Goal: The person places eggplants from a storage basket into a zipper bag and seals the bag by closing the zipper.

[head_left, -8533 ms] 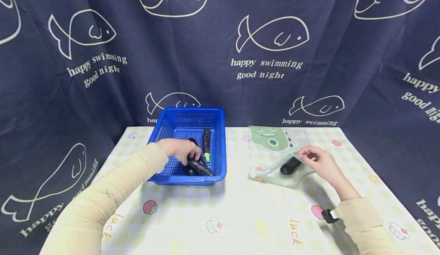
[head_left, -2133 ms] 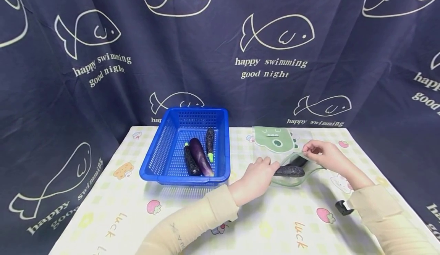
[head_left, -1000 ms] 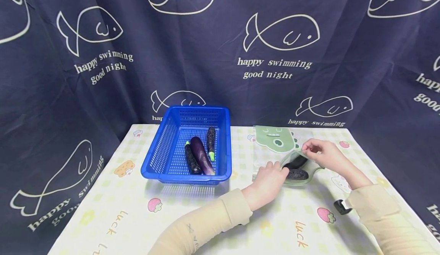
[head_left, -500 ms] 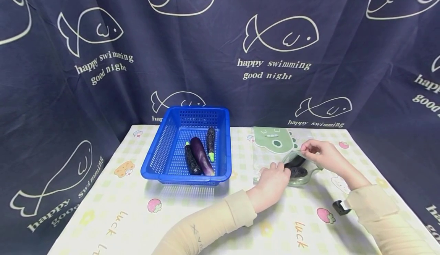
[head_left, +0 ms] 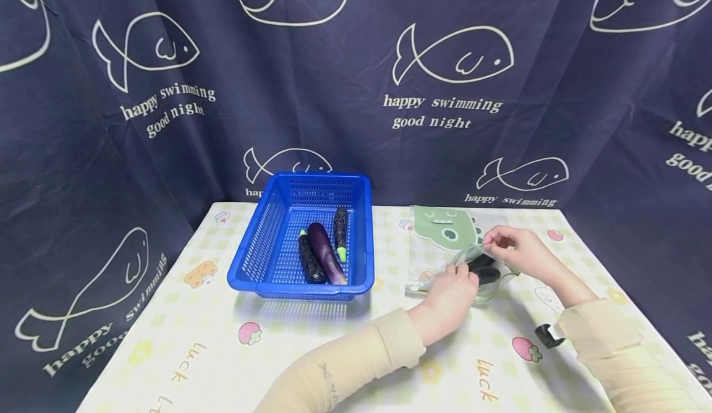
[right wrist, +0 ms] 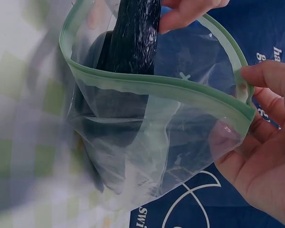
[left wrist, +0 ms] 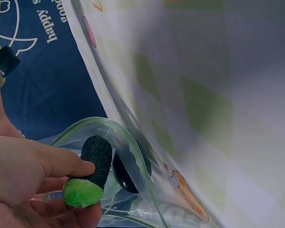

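Observation:
My left hand [head_left: 449, 297] grips a dark wrinkled eggplant [left wrist: 98, 156] by its bright green cap, thumb on top. The eggplant's far end slants into the mouth of a clear zip bag [right wrist: 128, 80] with a green rim. My right hand [head_left: 520, 253] pinches the bag's edge near a corner, and the mouth gapes. A second, smooth dark eggplant [left wrist: 126, 176] lies inside the bag, partly behind the clear plastic. In the head view my left fingers hide the green cap.
Left of the bag stands a blue basket [head_left: 239, 276]. It holds a purple eggplant [head_left: 325, 252] and two dark wrinkled ones with green caps. A patterned cloth [head_left: 334, 351] covers the table, and a dark blue curtain [head_left: 334, 110] hangs behind it.
My left hand took a wrinkled eggplant from the basket, carried it right to the bag and has pushed it further into the mouth. My right hand keeps pinching the bag's edge.

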The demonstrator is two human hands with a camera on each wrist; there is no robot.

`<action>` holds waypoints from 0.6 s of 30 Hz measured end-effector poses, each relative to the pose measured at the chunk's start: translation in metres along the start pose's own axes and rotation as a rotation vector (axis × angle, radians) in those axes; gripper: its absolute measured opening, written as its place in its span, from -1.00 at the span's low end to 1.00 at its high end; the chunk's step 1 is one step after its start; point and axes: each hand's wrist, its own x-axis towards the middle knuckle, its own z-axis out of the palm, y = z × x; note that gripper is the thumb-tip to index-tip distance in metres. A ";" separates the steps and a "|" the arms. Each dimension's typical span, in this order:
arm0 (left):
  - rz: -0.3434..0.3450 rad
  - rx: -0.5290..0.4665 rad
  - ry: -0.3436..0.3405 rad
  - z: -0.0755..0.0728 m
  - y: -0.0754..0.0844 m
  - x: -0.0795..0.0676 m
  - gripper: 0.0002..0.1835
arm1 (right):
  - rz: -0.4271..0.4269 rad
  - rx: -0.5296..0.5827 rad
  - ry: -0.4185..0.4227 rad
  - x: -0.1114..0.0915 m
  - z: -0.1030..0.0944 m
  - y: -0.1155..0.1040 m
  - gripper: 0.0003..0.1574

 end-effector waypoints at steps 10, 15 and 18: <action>-0.005 0.012 -0.079 0.007 0.007 0.004 -0.71 | -0.011 0.004 0.007 0.000 0.001 -0.001 -0.85; -0.028 -0.006 -0.023 0.012 0.004 0.002 -0.76 | 0.001 0.015 0.003 0.000 0.001 0.000 -0.86; -0.028 -0.026 0.014 0.014 0.003 0.000 -0.75 | 0.012 0.018 0.001 -0.001 0.001 0.001 -0.87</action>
